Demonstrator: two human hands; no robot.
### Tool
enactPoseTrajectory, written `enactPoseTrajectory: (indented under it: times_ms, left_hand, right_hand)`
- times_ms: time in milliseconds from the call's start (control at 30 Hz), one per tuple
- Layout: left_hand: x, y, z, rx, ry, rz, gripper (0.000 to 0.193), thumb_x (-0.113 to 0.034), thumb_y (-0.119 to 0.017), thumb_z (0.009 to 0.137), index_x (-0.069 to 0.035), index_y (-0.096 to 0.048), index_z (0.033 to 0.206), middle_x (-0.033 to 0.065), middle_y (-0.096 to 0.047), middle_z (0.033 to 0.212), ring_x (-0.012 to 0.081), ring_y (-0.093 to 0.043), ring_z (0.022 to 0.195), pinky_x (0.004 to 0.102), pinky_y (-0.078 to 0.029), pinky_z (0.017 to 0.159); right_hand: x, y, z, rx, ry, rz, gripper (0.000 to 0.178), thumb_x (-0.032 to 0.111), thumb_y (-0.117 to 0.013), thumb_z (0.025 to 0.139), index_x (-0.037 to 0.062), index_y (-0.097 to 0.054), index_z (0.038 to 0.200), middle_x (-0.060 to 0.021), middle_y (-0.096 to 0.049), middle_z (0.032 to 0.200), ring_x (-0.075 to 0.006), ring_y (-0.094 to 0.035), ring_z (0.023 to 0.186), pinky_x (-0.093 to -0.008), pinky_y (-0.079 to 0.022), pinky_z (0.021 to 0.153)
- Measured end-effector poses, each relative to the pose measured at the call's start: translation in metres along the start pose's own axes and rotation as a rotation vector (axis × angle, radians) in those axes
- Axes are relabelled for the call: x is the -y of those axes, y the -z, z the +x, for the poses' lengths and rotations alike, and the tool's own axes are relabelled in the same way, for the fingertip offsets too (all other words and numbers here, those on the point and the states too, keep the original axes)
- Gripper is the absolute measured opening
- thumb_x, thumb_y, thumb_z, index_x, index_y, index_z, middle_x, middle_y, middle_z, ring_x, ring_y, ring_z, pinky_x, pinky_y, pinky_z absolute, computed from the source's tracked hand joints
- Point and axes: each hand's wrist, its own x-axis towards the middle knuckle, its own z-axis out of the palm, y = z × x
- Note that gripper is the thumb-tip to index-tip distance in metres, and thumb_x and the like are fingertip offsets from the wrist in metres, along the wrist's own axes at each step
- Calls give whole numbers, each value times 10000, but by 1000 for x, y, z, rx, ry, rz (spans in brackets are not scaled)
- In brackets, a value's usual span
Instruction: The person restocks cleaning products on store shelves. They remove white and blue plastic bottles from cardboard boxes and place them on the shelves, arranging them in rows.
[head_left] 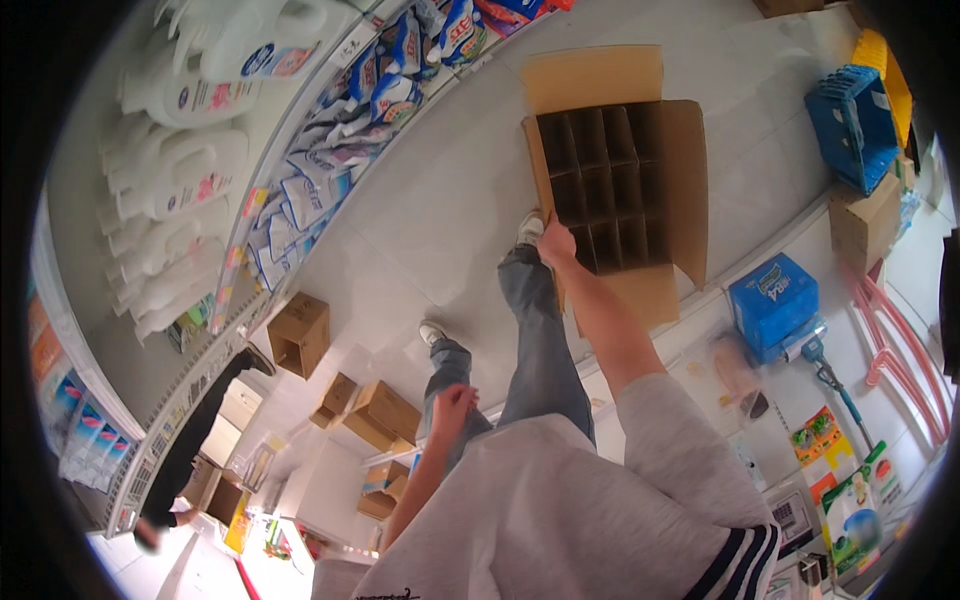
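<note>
A large open cardboard box (597, 190) rests on the floor ahead of me, its flaps folded outward. Brown cardboard dividers (598, 180) split its inside into several cells, and I see nothing in them. My right hand (557, 243) is closed on the box's near left edge, next to my shoe. My left hand (453, 408) hangs in front of my left thigh, away from the box. Its fingers are loosely bent and hold nothing that I can see.
On the left, shelves hold white jugs (200, 175) and blue-white bags (310, 190). Small cartons (300, 335) stand on the floor nearby. To the right are a blue basket (850, 125), a blue package (775, 300) and pink hangers (890, 350). Another person in black (195, 440) is at lower left.
</note>
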Motion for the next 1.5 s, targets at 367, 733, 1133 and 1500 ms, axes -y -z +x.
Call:
enactPoseTrajectory:
  times_ms: [367, 733, 1133, 1500]
  left_hand:
    - [23, -10, 15, 88, -242, -271, 171, -117, -560, 925, -58, -635, 1066, 52, -673, 891, 114, -626, 764, 250, -517, 651]
    - [90, -18, -136, -145, -492, -602, 1045, -519, -744, 750, -111, -136, 1496, 247, -332, 1450, 326, -506, 1205, 403, -477, 920]
    - [194, 77, -210, -532, -424, -2032, 209, -91, -580, 813, 5, -534, 993, 168, -565, 967, 312, -579, 894, 521, -541, 725]
    - [282, 231, -257, -1089, -725, -2246, 204, -7, -549, 770, -45, -557, 971, 107, -591, 934, 258, -589, 887, 482, -535, 753]
  right_hand:
    - [-110, 104, -126, -103, 472, -80, 492, 312, -500, 894, 53, -489, 1312, -219, -594, 1206, -406, -539, 1126, -451, -442, 913]
    - [16, -4, -396, 177, 945, -951, 450, 143, -493, 796, 9, -538, 1224, -293, -642, 940, -450, -619, 919, -510, -495, 831]
    - [141, -179, -584, 423, 1645, -1623, 235, 130, -566, 764, 55, -690, 950, -186, -691, 897, -350, -677, 860, -440, -537, 781]
    - [257, -261, -679, 619, 2204, -930, 559, 187, -599, 841, 114, -433, 1370, -207, -348, 1447, -385, -326, 1341, -522, -269, 1095]
